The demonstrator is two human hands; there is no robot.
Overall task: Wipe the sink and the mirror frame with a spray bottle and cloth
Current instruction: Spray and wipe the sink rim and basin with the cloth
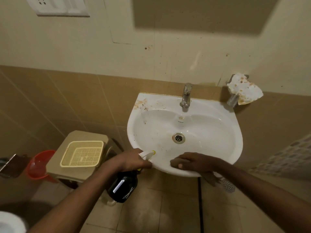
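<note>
A white wall-mounted sink (232, 125) fills the middle of the view, with brown stains on its back left corner and specks in the bowl. My left hand (133, 161) grips a black spray bottle (122, 186) by its white trigger head, the nozzle aimed over the sink's front rim. My right hand (195, 161) presses a brown cloth (174, 163) onto the front rim, and more of the cloth hangs below the rim. A dark rectangular patch (202, 12) on the wall above may be the mirror; I cannot tell.
A chrome tap (186, 96) stands at the sink's back. A stained soap holder (242, 89) hangs on the wall to the right. Left of the sink a beige stool (57, 165) carries a cream basket (82, 153), beside a red bucket (39, 164).
</note>
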